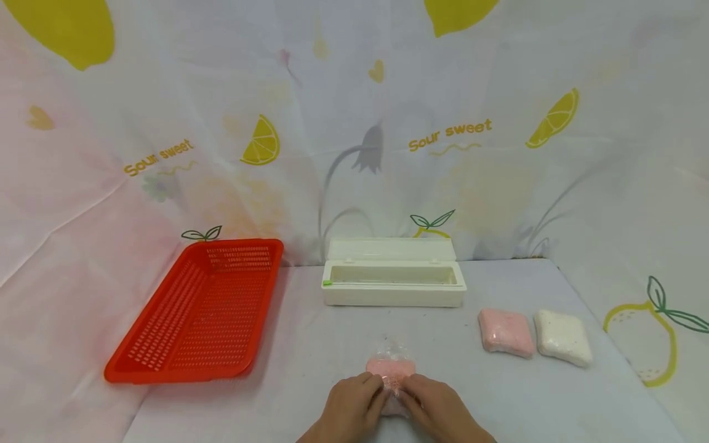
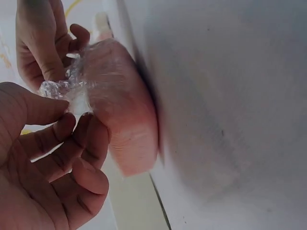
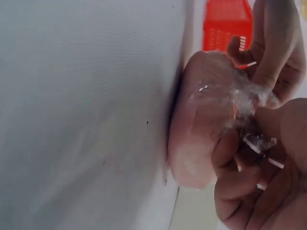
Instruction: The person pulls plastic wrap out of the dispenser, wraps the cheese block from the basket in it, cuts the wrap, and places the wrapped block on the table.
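A pink block (image 1: pixel 400 367) in clear plastic film lies on the table at the near middle, between both hands. With thumb and fingertips the left hand (image 1: pixel 352 403) pinches the gathered plastic film (image 2: pixel 72 86) on top of the block; its other fingers curl against the block's side. From the opposite side, the right hand (image 1: pixel 434 403) pinches the same bunched film, as the right wrist view shows, with the film's crumpled end (image 3: pixel 259 143) showing by its fingers. More film spreads on the table just beyond the block's far edge.
A red perforated basket (image 1: pixel 257 332) stands on the left. At the back middle is a long white box (image 1: pixel 393 298), lid raised. Another pink block (image 1: pixel 505 332) and a white block (image 1: pixel 563 337) sit side by side on the right. A lemon-print cloth (image 1: pixel 343 80) hangs behind the table.
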The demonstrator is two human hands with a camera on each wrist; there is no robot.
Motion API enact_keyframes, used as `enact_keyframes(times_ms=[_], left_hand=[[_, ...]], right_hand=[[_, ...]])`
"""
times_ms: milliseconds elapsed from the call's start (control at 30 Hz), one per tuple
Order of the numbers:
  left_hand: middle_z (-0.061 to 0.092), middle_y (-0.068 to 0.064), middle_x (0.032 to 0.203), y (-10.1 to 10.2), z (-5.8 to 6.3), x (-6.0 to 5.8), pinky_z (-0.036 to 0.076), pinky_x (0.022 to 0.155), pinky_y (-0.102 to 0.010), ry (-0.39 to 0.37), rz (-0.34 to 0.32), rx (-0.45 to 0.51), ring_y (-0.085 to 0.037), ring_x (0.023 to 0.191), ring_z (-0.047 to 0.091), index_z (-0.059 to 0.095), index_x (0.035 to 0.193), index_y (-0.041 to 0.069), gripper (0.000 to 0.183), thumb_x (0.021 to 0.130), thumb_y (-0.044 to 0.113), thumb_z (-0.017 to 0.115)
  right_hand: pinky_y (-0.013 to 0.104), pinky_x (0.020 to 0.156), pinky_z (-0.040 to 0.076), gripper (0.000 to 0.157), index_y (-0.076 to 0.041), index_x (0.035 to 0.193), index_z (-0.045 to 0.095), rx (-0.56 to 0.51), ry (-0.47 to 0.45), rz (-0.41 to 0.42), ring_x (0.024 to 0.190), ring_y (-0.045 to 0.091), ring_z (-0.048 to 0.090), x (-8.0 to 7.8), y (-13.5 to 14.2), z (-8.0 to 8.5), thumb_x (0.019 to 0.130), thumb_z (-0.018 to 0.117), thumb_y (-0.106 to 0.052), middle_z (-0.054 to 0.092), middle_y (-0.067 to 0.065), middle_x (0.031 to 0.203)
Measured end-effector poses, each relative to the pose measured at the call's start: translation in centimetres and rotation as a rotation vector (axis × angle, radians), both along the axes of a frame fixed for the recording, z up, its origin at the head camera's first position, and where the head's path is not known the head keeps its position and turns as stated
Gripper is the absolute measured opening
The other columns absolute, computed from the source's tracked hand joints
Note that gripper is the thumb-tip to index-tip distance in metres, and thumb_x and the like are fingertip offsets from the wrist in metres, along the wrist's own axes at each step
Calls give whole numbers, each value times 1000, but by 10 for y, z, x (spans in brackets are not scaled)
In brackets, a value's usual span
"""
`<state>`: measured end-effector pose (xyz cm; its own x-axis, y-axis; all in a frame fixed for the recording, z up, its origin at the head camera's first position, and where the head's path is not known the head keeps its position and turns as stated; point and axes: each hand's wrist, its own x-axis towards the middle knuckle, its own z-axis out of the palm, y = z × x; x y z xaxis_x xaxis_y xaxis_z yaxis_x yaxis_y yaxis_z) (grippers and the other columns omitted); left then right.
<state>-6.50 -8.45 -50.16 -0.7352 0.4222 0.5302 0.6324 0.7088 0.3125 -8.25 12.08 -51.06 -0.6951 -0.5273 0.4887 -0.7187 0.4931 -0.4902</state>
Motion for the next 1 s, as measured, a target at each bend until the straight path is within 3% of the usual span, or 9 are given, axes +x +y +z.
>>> enact_keyframes(times_ms=[67, 200, 333, 500, 633, 733, 900, 1000], left_hand=[[32, 15, 63, 1, -1, -4, 20, 47, -9, -33, 19, 16, 6, 53, 23, 47, 70, 18, 31, 84, 14, 75], [33, 15, 67, 3, -2, -10, 24, 46, -14, -177, 67, -20, 4, 52, 26, 48, 71, 19, 28, 84, 15, 73], [35, 14, 70, 4, -2, -17, 28, 47, -17, -329, 89, -56, 0, 53, 31, 50, 76, 19, 25, 85, 15, 73], [36, 13, 70, 8, -5, -25, 29, 49, -19, -418, 83, -75, -1, 55, 32, 47, 75, 20, 29, 84, 12, 73], [36, 12, 69, 10, -6, -27, 29, 48, -19, -406, 88, -104, -2, 54, 32, 46, 74, 20, 30, 84, 11, 72], [38, 11, 70, 12, 1, -26, 30, 48, -19, -384, 95, -147, -2, 55, 33, 49, 77, 19, 26, 84, 11, 73], [45, 7, 75, 22, 15, -15, 31, 47, -17, -316, 58, -189, -2, 56, 34, 57, 90, 14, 16, 85, 6, 70], [48, 5, 81, 30, 18, -7, 32, 47, -17, -259, 35, -225, -4, 59, 37, 59, 101, 16, 17, 89, 14, 70]], right_hand=[[13, 52, 35, 23, -23, 78, 52, 25, -106, -63, 59, -7, 36, -1, -3, 3, 91, 72, -19, 40, -22, 69], [19, 47, 32, 27, -23, 73, 51, 95, -287, -185, 53, -4, 35, -6, -7, 9, 90, 72, -29, 40, -20, 61], [21, 45, 28, 29, -21, 72, 50, 125, -392, -241, 49, -1, 34, -12, -9, 12, 85, 75, -29, 40, -17, 56], [22, 45, 28, 29, -20, 70, 49, 143, -463, -247, 50, 1, 36, -21, -11, 6, 81, 76, -26, 41, -14, 56], [22, 45, 27, 29, -20, 70, 50, 148, -465, -233, 50, 1, 35, -24, -12, 3, 81, 76, -27, 41, -14, 56], [22, 45, 28, 29, -21, 72, 51, 134, -485, -180, 50, 1, 36, -26, -9, 6, 84, 75, -32, 42, -15, 57], [23, 45, 36, 24, -19, 80, 58, 83, -607, -46, 52, 3, 46, -29, 8, 21, 89, 72, -36, 52, -11, 62], [25, 46, 40, 19, -17, 87, 62, 106, -615, -78, 53, 6, 50, -31, 20, 34, 89, 72, -34, 56, -10, 66]])
